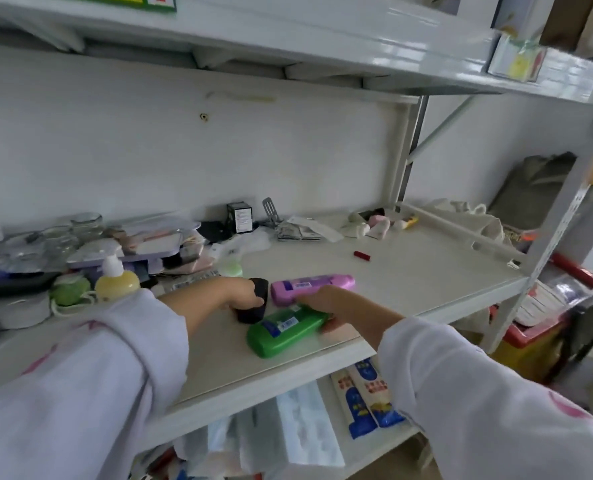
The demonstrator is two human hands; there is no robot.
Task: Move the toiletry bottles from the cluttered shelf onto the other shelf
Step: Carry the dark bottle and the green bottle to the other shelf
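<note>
Near the shelf's [409, 282] front edge, the left hand [239, 294] grips a black bottle [253, 311] (apparently lying flat); the right hand [326, 303] holds a green bottle [284, 332].

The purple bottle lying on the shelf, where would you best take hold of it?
Around its middle, coming down from above. The purple bottle lies flat on its side, long body across the shelf, its near edge partly behind the right hand and green bottle. Its top is clear for the fingers.
</note>
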